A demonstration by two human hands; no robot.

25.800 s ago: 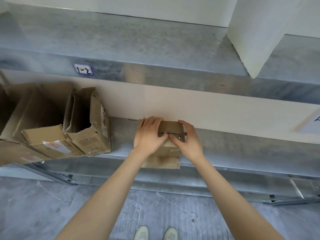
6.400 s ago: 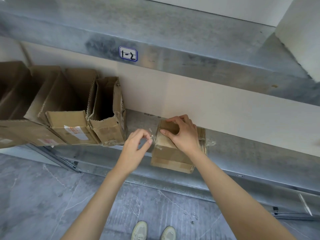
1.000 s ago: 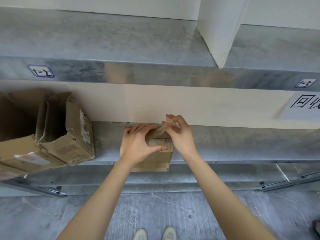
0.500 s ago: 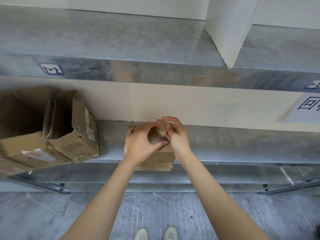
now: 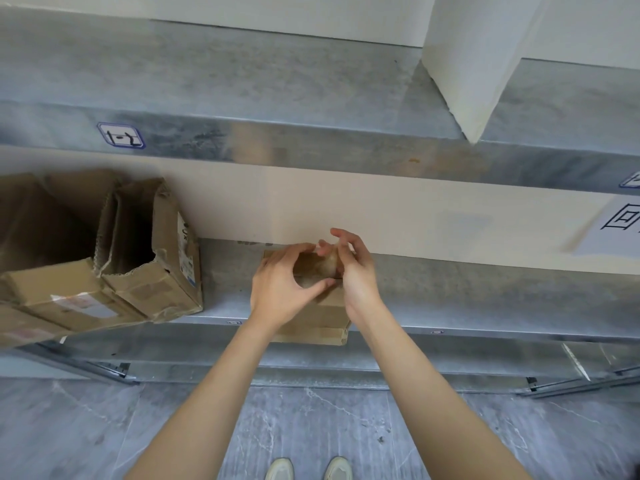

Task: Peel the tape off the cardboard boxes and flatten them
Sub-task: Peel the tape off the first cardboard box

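Observation:
A small flattened cardboard box [image 5: 320, 315] lies on the lower metal shelf [image 5: 485, 299], its front edge hanging over the shelf lip. Above it my left hand [image 5: 282, 291] and my right hand [image 5: 353, 271] meet around a wad of clear peeled tape [image 5: 327, 265]. Both hands' fingers curl round the wad, the left from the left side and the right from the right. Most of the wad is hidden between the fingers.
Several opened cardboard boxes [image 5: 149, 251] lie on their sides at the left of the same shelf. An upper metal shelf [image 5: 277, 98] runs overhead with a white column [image 5: 485, 57] on it. A paper sign [image 5: 620, 226] hangs at right. My shoes [image 5: 308, 469] stand on grey floor.
My right hand has brought the peeled tape in towards the left hand, and both hands now close round it as a wad above the box.

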